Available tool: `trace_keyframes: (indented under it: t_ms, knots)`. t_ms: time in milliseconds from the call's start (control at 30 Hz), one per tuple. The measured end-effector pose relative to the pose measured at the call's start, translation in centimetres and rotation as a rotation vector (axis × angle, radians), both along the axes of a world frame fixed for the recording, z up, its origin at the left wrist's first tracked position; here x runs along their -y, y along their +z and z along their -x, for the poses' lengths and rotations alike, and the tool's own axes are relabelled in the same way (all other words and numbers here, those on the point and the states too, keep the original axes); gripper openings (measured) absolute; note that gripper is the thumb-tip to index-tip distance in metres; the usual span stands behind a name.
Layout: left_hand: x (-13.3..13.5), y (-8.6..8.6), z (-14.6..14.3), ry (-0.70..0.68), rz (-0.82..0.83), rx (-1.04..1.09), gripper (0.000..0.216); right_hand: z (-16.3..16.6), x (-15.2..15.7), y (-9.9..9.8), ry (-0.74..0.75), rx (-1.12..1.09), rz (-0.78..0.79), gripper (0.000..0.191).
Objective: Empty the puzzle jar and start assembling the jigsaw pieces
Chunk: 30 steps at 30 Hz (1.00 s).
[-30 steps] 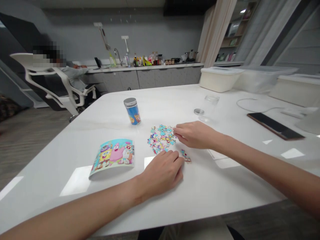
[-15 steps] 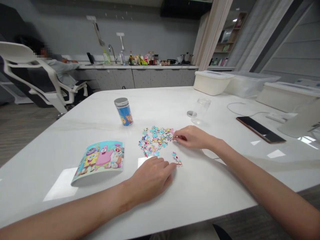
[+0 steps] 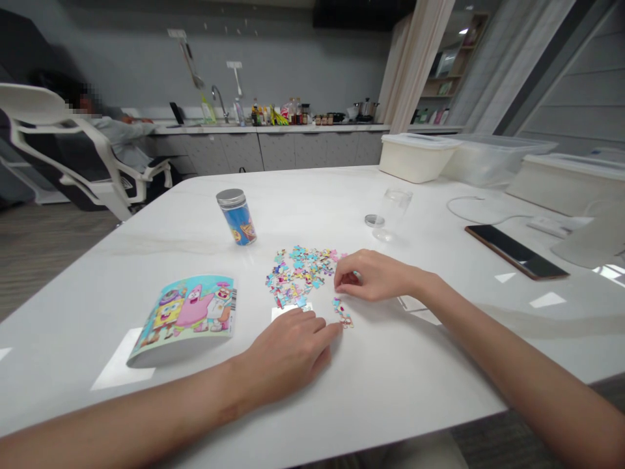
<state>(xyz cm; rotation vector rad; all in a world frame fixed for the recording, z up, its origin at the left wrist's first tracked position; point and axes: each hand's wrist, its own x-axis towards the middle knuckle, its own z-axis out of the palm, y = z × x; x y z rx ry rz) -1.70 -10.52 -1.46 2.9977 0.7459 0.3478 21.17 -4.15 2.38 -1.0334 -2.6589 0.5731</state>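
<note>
A heap of small colourful puzzle pieces (image 3: pixel 297 275) lies mid-table on the white table (image 3: pixel 390 365). A short strip of joined pieces (image 3: pixel 342 312) sits just in front of it. My left hand (image 3: pixel 286 352) rests palm down, fingers lightly spread, its fingertips touching the table next to that strip. My right hand (image 3: pixel 374 276) hovers right of the heap with thumb and fingers pinched together on a small puzzle piece. A curled cartoon picture sheet (image 3: pixel 188 316) lies to the left. A blue tin with a silver lid (image 3: pixel 236 216) stands behind.
A clear jar (image 3: pixel 393 213) lies on its side beside its lid (image 3: pixel 374 220). A dark phone (image 3: pixel 516 251), a white cable and lidded plastic bins (image 3: pixel 420 155) occupy the right side. Another person sits in a white chair (image 3: pixel 73 153) far left, by a kitchen counter.
My right hand has drawn back from the heap's far edge toward me, its fingers pinched. My left hand has stayed by the joined strip. The view shifted slightly.
</note>
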Motion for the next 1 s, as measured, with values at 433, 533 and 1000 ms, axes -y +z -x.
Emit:
trace_keyframes:
  t_ms: [433,533,1000]
  knots:
    - [0.03,-0.12,-0.13,0.001,-0.029,-0.002,0.021,0.5,0.27,0.22,0.048,-0.016,0.195,0.009]
    - [0.04,-0.11,-0.14,-0.004,-0.045,0.004,0.022,0.49,0.25,0.18,0.055,-0.019,0.216,0.01]
    - [0.07,-0.1,-0.25,-0.033,-0.116,0.019,0.02,0.52,0.24,0.05,0.026,0.012,0.213,0.009]
